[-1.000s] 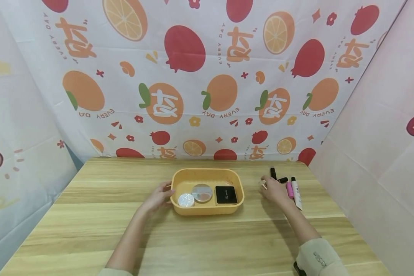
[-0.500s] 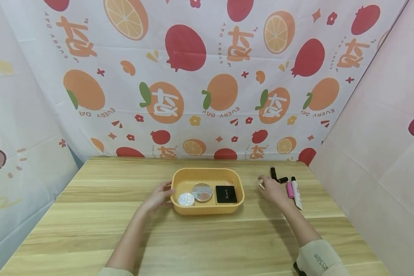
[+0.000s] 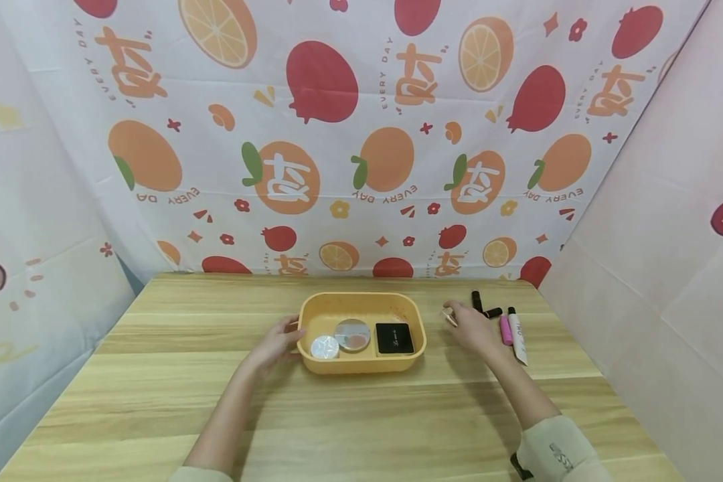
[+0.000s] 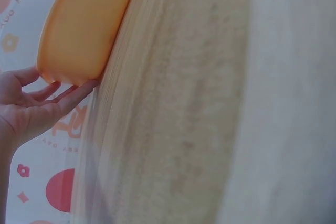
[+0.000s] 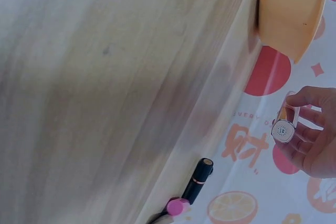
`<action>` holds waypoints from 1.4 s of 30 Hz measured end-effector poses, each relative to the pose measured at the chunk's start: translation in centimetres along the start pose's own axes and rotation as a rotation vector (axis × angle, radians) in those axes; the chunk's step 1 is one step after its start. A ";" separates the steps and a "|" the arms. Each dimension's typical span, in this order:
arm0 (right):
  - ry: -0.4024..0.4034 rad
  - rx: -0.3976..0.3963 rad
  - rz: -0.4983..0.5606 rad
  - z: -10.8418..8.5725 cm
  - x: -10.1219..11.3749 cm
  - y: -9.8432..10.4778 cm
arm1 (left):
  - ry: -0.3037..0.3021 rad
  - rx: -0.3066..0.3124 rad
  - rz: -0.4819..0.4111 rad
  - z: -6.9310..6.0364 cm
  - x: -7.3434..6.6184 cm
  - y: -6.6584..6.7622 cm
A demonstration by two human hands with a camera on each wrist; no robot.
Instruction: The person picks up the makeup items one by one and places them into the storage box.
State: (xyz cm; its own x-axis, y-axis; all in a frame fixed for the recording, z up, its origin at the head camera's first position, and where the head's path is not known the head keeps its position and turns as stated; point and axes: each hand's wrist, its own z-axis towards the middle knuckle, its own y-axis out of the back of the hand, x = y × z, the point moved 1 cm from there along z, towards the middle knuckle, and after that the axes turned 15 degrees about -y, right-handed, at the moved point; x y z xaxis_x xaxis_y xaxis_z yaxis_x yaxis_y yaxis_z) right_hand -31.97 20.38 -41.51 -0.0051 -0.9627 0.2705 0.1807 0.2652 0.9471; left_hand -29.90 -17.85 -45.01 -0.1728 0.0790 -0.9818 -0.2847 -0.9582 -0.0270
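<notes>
— What is the left hand (image 3: 275, 343) doing?
— It is gripping the left end of a yellow-orange, rounded rectangular tray (image 3: 361, 367), which is sitting mid-table on pale, striped wood (image 3: 156, 348). The thumb is pressing at the rim; the fingers are bracing the outer wall.
— And inside?
— From the left, a round, silvery-white patterned compact (image 3: 325, 347) is lying beside a round, shiny silver disc (image 3: 352, 335); a square black case with pale lettering (image 3: 394, 338) is occupying the right end.
— The other hand?
— Well apart from the left, the right hand (image 3: 471, 327) is pinching a small, clear-sided tube with a round white end (image 5: 284, 131), just right of the tray.
— Farther right?
— Two slim black cylinders (image 3: 492, 312) are lying close together, then a short pink cylinder (image 3: 505, 331) is resting beside a long white tube with a black cap (image 3: 518, 338).
</notes>
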 end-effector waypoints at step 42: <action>0.130 0.011 0.026 -0.8 5.1 1.2 | 0.006 0.005 -0.024 -0.1 0.0 0.1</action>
State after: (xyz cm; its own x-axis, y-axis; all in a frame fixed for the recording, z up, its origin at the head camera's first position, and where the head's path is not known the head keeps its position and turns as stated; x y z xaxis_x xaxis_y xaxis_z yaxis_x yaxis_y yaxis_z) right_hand -31.00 15.74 -39.16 0.1267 -0.9542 0.2710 0.1683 0.2899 0.9421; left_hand -29.88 -17.96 -45.05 -0.1605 0.1003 -0.9819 -0.2935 -0.9547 -0.0495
